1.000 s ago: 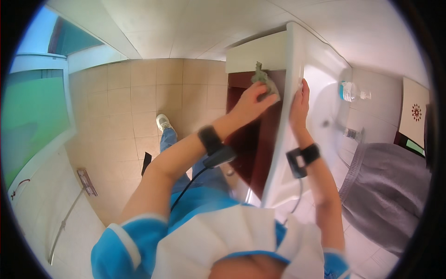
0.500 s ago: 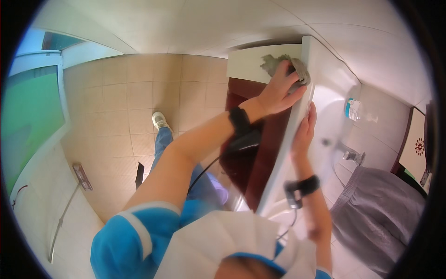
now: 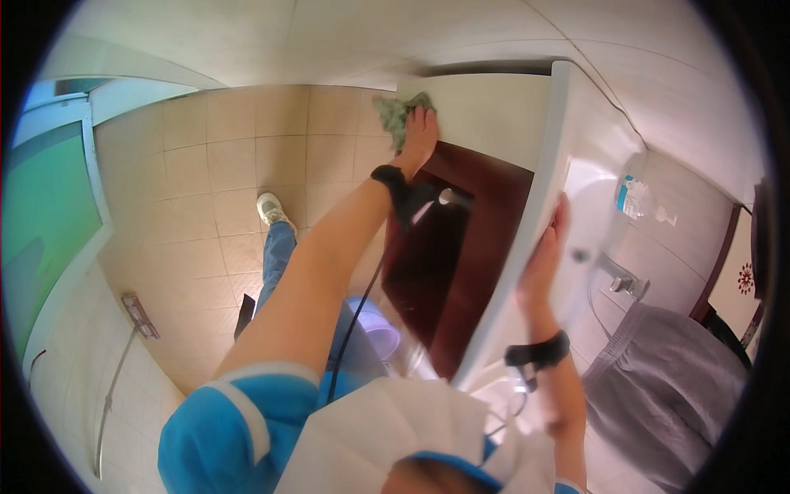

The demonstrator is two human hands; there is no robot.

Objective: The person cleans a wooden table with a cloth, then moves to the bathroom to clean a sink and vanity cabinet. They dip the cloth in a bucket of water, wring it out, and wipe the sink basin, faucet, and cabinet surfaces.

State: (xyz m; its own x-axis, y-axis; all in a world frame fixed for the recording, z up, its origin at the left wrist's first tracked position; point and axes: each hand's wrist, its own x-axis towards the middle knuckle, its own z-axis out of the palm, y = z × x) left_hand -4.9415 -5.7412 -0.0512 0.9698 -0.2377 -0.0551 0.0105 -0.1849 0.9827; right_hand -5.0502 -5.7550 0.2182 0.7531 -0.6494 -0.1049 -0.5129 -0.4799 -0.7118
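Note:
A crumpled grey-green cloth is bunched under my left hand, pressed against the far front corner of a cream panel on the washbasin cabinet. Below that panel the cabinet shows a dark red front. My right hand rests along the raised front rim of the white washbasin, its fingers stretched out and holding nothing. Dark bands circle both wrists, and a cable hangs from the left one.
A purple bucket stands on the tiled floor by my leg. Behind the basin are a tap and a clear bottle with a blue label. Grey trousers hang at the right; a green-paned door is at the left.
My left hand has swept the cloth leftward across the cream panel, from beside the basin rim to the panel's outer corner. My right hand has stayed on the rim, shifting slightly.

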